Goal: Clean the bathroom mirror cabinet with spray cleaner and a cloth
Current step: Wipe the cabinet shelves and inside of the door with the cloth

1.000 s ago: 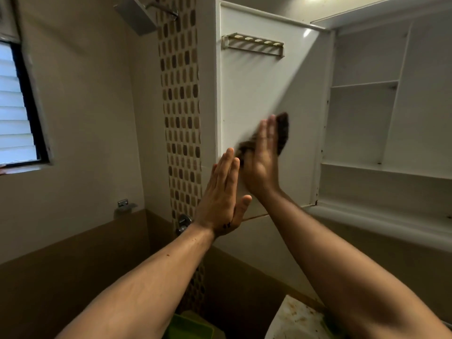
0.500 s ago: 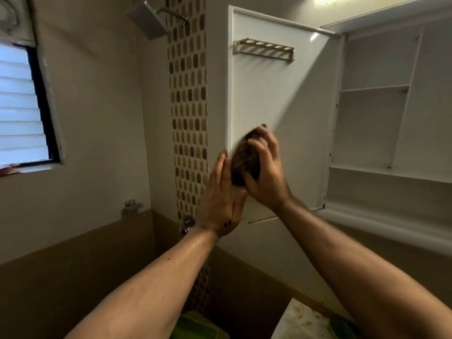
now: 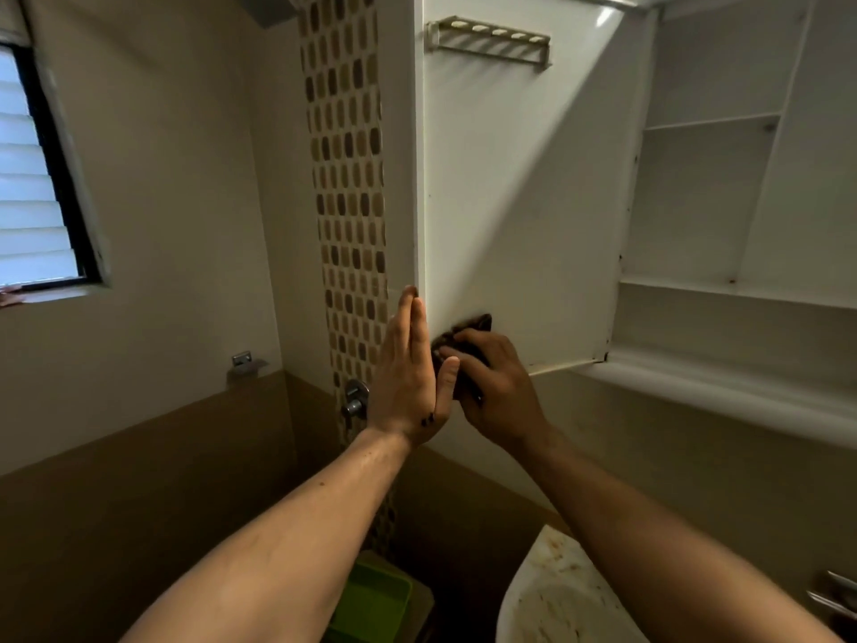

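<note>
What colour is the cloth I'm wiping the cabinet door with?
Dark brown; the cloth shows under the right hand in the head view.

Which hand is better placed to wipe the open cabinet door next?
Right. The right hand grips the cloth against the inner face of the door; the left hand lies flat on its edge, apparently steadying it.

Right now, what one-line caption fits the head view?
Right hand presses a dark cloth to the lower corner of the open cabinet door while the flat left hand braces its edge.
</note>
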